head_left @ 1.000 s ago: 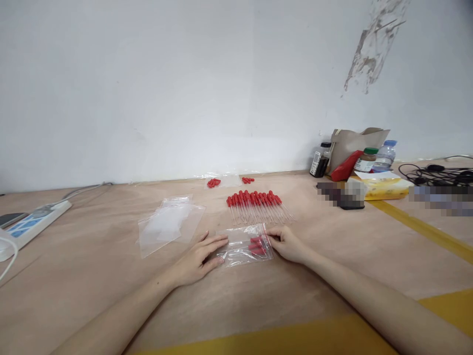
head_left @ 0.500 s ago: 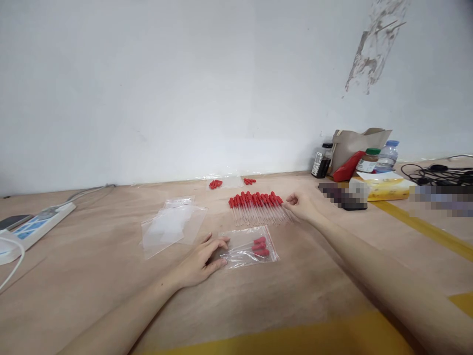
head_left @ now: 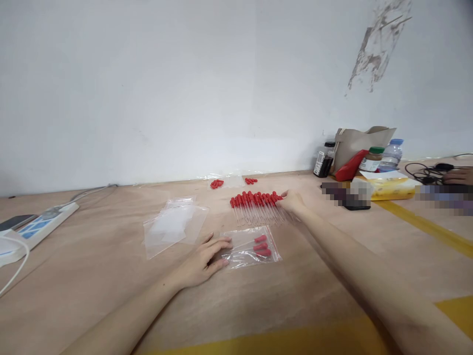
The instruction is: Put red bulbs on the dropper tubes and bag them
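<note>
The pale wall (head_left: 155, 93) rises behind the wooden table (head_left: 92, 276), whose near edge carries a band of yellow tape (head_left: 281, 337). At the right rear stands a grey bag (head_left: 349, 148); at the left lies a white power strip (head_left: 61, 220). Several loose clear bags (head_left: 170, 227) overlap left of centre.

The left hand (head_left: 203, 261) rests with fingers and thumb spread, the tips at the left end of a filled clear bag (head_left: 240, 255), as in both earlier frames. This bag lies flat at centre, its red-lined edge to the right. The right hand (head_left: 291, 201), a second ago at that edge and half a second ago just beside the row of droppers (head_left: 254, 202), now reaches the row's right end. Its thumb and forefinger meet the last red bulb; whether they pinch a dropper cannot be told. The row lies just beyond the filled bag, bulbs pointing to the wall and clear stems toward the person.

At the right edge another person's hand (head_left: 460, 175) has come into view beside a black cable (head_left: 421, 172). A yellow tissue pack (head_left: 397, 188) lies nearer the grey bag. Smallest are the three red droppers (head_left: 260, 246) inside the filled clear bag.
</note>
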